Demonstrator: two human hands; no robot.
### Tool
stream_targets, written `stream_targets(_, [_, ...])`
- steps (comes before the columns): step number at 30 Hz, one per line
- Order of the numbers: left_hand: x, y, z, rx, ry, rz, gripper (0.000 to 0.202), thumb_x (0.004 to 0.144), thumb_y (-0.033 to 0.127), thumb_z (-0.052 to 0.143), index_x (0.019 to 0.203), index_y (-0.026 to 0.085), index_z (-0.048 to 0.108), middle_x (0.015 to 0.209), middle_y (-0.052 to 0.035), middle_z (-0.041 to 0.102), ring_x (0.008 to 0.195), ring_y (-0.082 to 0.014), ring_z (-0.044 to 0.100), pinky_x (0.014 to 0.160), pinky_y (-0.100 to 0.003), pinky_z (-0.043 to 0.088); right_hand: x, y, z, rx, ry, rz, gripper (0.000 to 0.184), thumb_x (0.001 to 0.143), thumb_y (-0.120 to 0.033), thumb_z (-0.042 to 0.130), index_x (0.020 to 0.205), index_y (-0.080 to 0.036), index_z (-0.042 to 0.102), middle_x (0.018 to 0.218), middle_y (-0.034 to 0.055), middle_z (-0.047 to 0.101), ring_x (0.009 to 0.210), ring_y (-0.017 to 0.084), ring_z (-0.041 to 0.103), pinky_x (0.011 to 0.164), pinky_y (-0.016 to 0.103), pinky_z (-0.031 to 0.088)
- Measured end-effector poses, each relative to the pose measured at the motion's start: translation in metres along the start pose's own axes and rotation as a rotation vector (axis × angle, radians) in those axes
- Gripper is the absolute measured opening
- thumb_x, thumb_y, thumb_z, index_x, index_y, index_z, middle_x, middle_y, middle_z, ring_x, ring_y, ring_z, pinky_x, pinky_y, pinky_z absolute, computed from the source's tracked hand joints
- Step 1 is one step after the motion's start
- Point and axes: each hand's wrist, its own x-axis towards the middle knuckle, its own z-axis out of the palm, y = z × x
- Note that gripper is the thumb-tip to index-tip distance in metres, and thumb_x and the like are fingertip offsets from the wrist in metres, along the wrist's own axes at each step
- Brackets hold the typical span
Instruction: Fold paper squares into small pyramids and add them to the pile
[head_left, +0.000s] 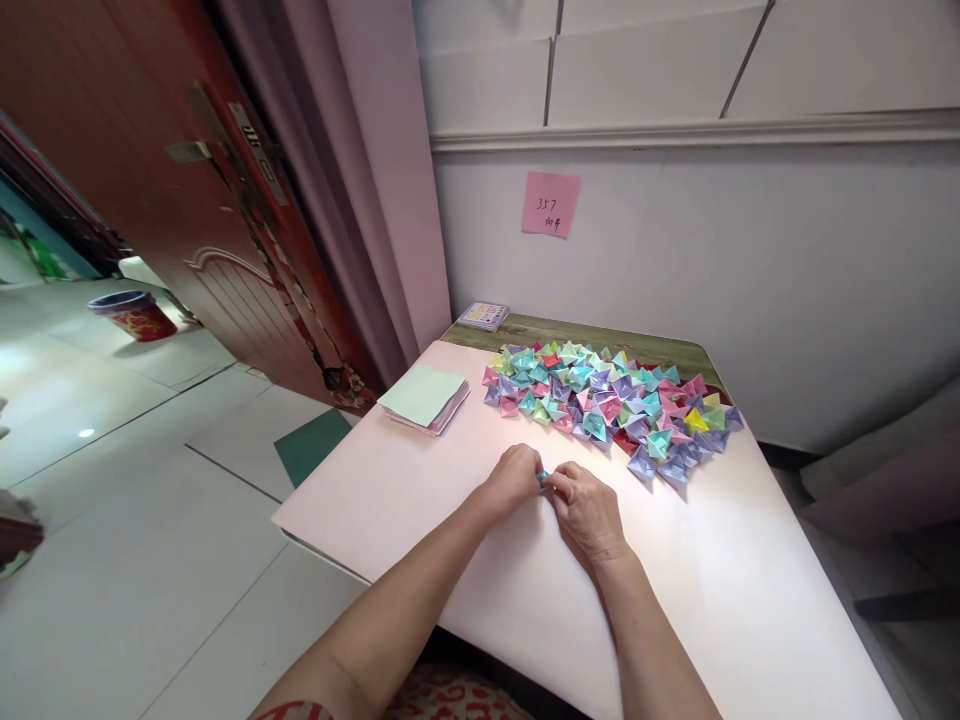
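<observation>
Between my two hands is a small folded piece of teal paper, mostly hidden by the fingers. My left hand pinches its left side, and my right hand pinches it from the right with thumb and forefinger. Both hands are just above the pale tabletop. Beyond them lies a wide heap of folded paper boats in teal, purple, pink, yellow and red. To the left of the heap sits a stack of square paper sheets, pale green on top.
A small pack of paper lies at the table's back left corner. On the wall above is a pink note with handwriting. A red door, a purple curtain and a bin stand to the left.
</observation>
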Motion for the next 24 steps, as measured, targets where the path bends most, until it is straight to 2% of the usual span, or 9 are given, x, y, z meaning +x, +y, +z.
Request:
stream_targets(3, [-0.0012,-0.0020,0.0027,-0.002,0.024,0.000,0.017,0.069,0.022,0.067,0.084,0.016,0.073,0.090,-0.0081,0.070,0.085,-0.0215,0.062,0.068,-0.026,0.045,0.0008,-0.0027,0.0003,-0.008,-0.008,0.013,0.015,0.087,-0.019,0.061,0.086,-0.030,0.071,0.084,0.0002,0.065,0.081,0.016,0.058,0.064,0.027,0.033])
stream_targets(7, [-0.0020,-0.0034,0.0048,0.003,0.020,0.005,0.016,0.070,0.022,0.065,0.082,0.017,0.073,0.087,-0.0077,0.070,0.083,-0.0214,0.063,0.068,-0.027,0.046,0.0012,-0.0042,0.0008,-0.020,0.003,0.033,0.019,0.087,-0.015,0.059,0.084,-0.030,0.071,0.081,0.0005,0.064,0.079,0.017,0.056,0.065,0.028,0.032])
stream_targets(13, [0.0014,-0.0017,0.0040,0.024,-0.003,-0.003,0.020,0.066,0.020,0.066,0.085,0.017,0.072,0.092,-0.0090,0.069,0.088,-0.0224,0.062,0.071,-0.027,0.046,0.0001,-0.0017,0.0020,-0.039,-0.002,0.013,0.016,0.085,-0.017,0.062,0.080,-0.029,0.071,0.082,0.0006,0.065,0.079,0.017,0.056,0.067,0.029,0.031])
stream_targets(19, [0.0049,-0.0013,-0.0024,0.021,-0.057,-0.011,0.016,0.061,0.015,0.068,0.076,0.018,0.073,0.079,-0.0052,0.070,0.075,-0.0187,0.063,0.063,-0.024,0.044,-0.0006,0.0004,0.0038,-0.028,0.019,-0.002,0.018,0.084,-0.015,0.062,0.082,-0.029,0.072,0.080,0.0002,0.065,0.077,0.016,0.057,0.066,0.029,0.030])
stream_targets(24, [-0.0036,0.0059,-0.0040,0.052,-0.025,-0.021,0.015,0.062,0.014,0.065,0.075,0.017,0.072,0.079,-0.0074,0.069,0.079,-0.0221,0.064,0.065,-0.026,0.043,0.0001,-0.0011,0.0027,-0.036,0.018,-0.004,0.020,0.083,-0.012,0.060,0.080,-0.028,0.071,0.081,0.0004,0.066,0.078,0.016,0.058,0.067,0.029,0.031])
